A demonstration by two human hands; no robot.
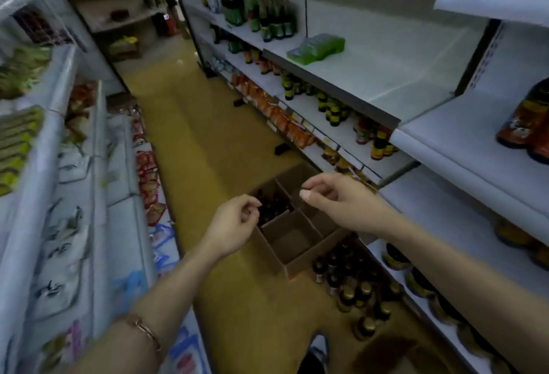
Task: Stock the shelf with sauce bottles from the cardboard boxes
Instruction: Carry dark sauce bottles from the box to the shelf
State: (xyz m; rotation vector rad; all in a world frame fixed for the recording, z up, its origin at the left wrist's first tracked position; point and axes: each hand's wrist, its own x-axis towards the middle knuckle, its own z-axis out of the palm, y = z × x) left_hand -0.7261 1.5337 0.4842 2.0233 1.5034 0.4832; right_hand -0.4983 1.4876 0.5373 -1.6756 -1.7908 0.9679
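Note:
A cardboard box (309,250) with dividers stands open on the floor by the right-hand shelving. Its far-left cell holds dark sauce bottles (271,207); the near cells look bare. My left hand (234,225) hovers above the box's left edge, fingers loosely curled, holding nothing. My right hand (329,193) hangs above the box's far side, fingers loosely curled and also holding nothing. More dark bottles with gold caps (353,287) stand on the floor beside the box. Two large sauce bottles (528,124) stand on the white shelf (451,147) at the right.
Shelving runs along both sides of a narrow aisle with a yellow floor (193,141). The upper right shelf (380,67) carries a green pack and green bottles further back. Lower right shelves hold jars and small bottles. My shoe (318,353) shows at the bottom.

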